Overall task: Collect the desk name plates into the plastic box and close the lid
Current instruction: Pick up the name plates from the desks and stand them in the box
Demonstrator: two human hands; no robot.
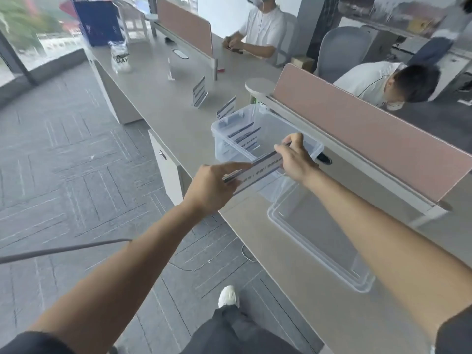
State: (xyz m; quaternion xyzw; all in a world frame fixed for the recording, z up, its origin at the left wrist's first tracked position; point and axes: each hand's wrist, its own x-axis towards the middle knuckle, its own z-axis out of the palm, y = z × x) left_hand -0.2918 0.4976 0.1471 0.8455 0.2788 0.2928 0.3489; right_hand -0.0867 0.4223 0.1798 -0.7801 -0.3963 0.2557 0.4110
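A clear plastic box (217, 134) stands open on the grey desk, with a name plate (244, 135) leaning inside it. Both my hands hold another clear name plate (258, 169) just above the box's near rim: my left hand (212, 185) grips its left end, my right hand (296, 159) its right end. The box's clear lid (283, 226) lies flat on the desk, nearer to me. Farther along the desk stand two more name plates (199, 92), (226, 108) and a clear stand (170, 70) seen edge-on.
Pink divider panels (370, 134) run along the desk's far side. Two people sit behind them. A plastic bag (119, 57) and a blue box (98, 23) stand at the desk's far end. Grey carpet lies to the left, with a cable (63, 249) across it.
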